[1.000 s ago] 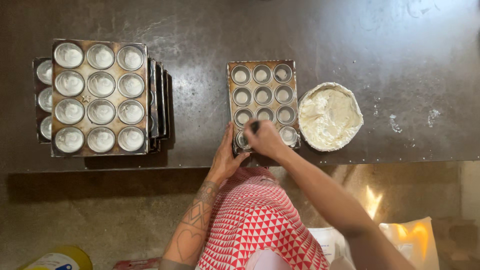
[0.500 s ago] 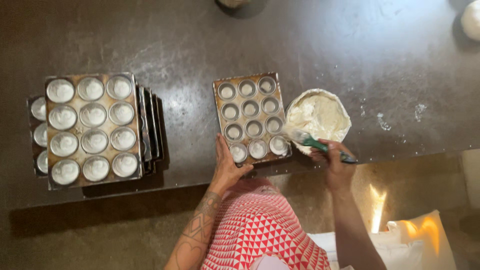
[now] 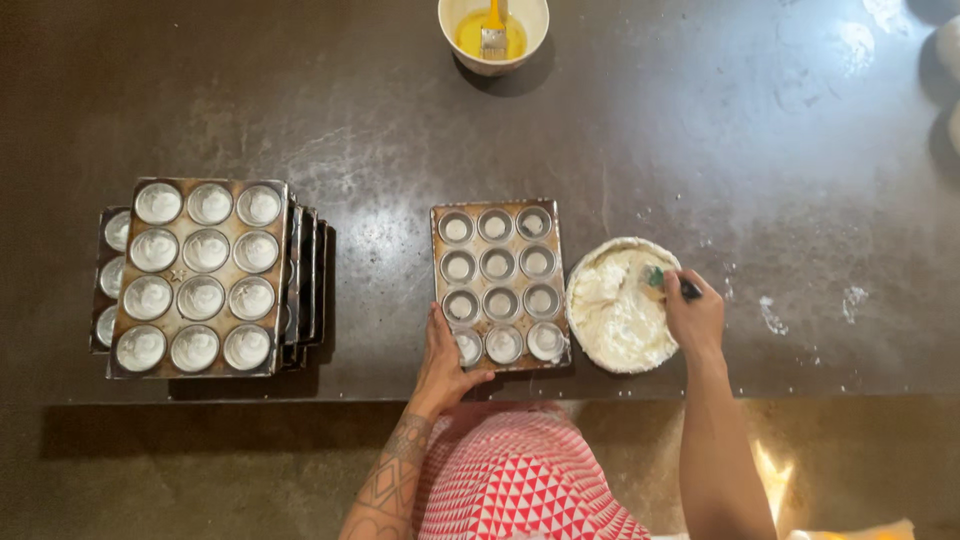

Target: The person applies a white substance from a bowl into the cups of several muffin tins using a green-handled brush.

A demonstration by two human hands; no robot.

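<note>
Since the earlier frame, the right hand (image 3: pixel 694 318) has been lifted into the bowl of white paste (image 3: pixel 612 318) at centre right, its fingers closed round a green-handled brush (image 3: pixel 668 281). At frame centre, the muffin tray (image 3: pixel 497 282) is steadied at its lower left corner by the left hand (image 3: pixel 445 355), fingers spread flat. Coated trays (image 3: pixel 205 277) are stacked at left.

Dim, warm light — soft shadows right of objects, sharp focus, slight edge distortion.

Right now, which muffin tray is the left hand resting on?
The single muffin tray beside the round white-paste dish; the left hand presses its near-left corner. The stacked trays lie untouched, farther left.
</note>
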